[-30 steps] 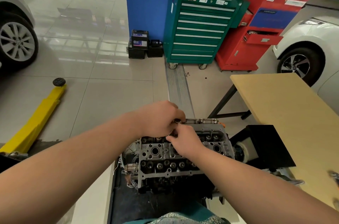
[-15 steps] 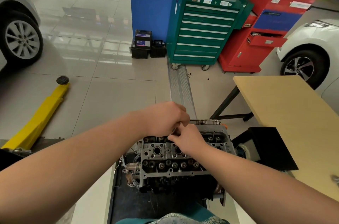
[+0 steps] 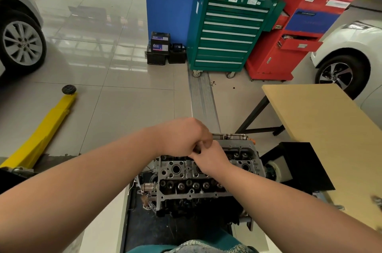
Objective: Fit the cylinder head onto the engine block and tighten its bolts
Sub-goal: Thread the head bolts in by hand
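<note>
1. I see the cylinder head (image 3: 198,180) low in the centre of the frame, its grey metal top face up, sitting on the dark engine block (image 3: 192,209), whose black side shows just below it.
2. My left hand (image 3: 182,136) comes in from the lower left and hangs over the far, upper edge of the head, fingers curled under into a loose fist.
3. My right hand (image 3: 208,157) comes in from the lower right and meets the left one at the same spot – their fingertips touch over the middle of the head's far side.
4. A small dark piece shows between the two sets of fingers; both hands seem to pinch there, but I cannot tell what it is, or which hand actually has it.
5. The head's bores and valve parts are plain to see along its near row; whether any bolts are in it is too small for me to tell.
6. To the right of the engine sits a black box (image 3: 303,165), and above that the pale wooden table (image 3: 322,120) runs off the right edge.
7. At upper centre stands a green tool cabinet (image 3: 227,33) with a red cabinet (image 3: 293,41) beside it – both against a blue wall panel.
8. A yellow lift arm (image 3: 45,128) lies on the tiled floor at the left, a grey car's wheel (image 3: 20,43) at the upper left, a white car (image 3: 351,50) at the upper right.
</note>
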The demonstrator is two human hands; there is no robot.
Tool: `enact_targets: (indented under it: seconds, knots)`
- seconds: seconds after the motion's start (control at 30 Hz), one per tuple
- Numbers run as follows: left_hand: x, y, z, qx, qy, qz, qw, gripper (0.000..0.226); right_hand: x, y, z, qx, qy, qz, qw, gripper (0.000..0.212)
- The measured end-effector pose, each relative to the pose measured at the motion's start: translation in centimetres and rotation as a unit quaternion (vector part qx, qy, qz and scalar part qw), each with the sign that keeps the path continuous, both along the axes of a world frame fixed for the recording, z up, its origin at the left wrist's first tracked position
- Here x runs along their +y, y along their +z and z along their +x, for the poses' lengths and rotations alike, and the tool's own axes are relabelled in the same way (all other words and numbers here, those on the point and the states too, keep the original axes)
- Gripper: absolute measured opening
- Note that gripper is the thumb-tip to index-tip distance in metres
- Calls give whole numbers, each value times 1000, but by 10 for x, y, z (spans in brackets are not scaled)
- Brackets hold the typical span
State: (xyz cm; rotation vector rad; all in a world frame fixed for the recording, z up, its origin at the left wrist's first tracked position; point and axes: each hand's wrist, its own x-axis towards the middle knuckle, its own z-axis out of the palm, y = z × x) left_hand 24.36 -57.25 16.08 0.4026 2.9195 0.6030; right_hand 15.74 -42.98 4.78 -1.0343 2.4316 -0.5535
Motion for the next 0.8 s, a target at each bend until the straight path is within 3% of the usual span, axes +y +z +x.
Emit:
enact_targets:
  seconds: [0.1,0.23,0.37,0.43,0.57,0.7,0.8]
  knots:
    - [1,-2,-1,51,70,20,996,36,-3,-4,7,62,-9,-17,998,24]
    - [4,0,-5,38,161,-92,982,37,-1,-8,15,73,-82,-67,992,27]
    - [8,2,-3,35,95,-86,991,25,0,-7,11,68,-56,-60,994,35]
    - [2,2,-3,45,42,-88,994,18,1,-4,4,43,-3,-44,998,23]
    - [-8,4,-1,31,-8,-42,999,31,-1,-5,-3,19,23,-26,999,20]
    - [-1,4,1,28,42,30,998,40,-2,-10,9,39,-48,-89,994,23]
    - [3,1,-6,33,141,-56,988,33,-4,-12,13,35,-83,-97,991,28]
